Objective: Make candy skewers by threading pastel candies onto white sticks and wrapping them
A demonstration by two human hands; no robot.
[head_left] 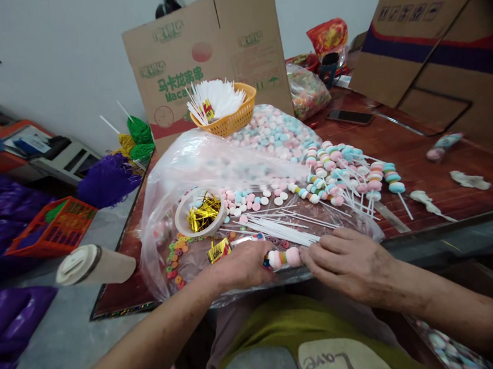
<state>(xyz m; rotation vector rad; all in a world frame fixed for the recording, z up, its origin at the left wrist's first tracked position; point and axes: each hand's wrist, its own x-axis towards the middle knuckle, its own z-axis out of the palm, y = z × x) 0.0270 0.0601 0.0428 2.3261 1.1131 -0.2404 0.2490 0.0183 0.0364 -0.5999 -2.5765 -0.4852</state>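
Note:
A short marshmallow skewer point(284, 258), with pink and white pieces and an orange-green ring between them, spans the gap between my hands at the table's front edge. My left hand point(244, 262) is closed around its left end, where something dark blue shows at the fingers. The fingers of my right hand point(350, 261) are bent and pressed against the pink right end; its stick is hidden. Just beyond lie loose white sticks point(282, 229). A yellow packet point(218, 250) and coloured candy rings point(175, 264) lie by my left hand. Behind are loose marshmallows point(252, 200).
A bowl of gold twist ties point(204, 213) stands on the plastic sheet. Finished skewers point(335, 172) are piled at the right. Further back are a yellow basket point(235, 117) of white sticks, a phone point(351, 117) and cardboard boxes point(205, 45). A lidded cup point(94, 264) is at the left.

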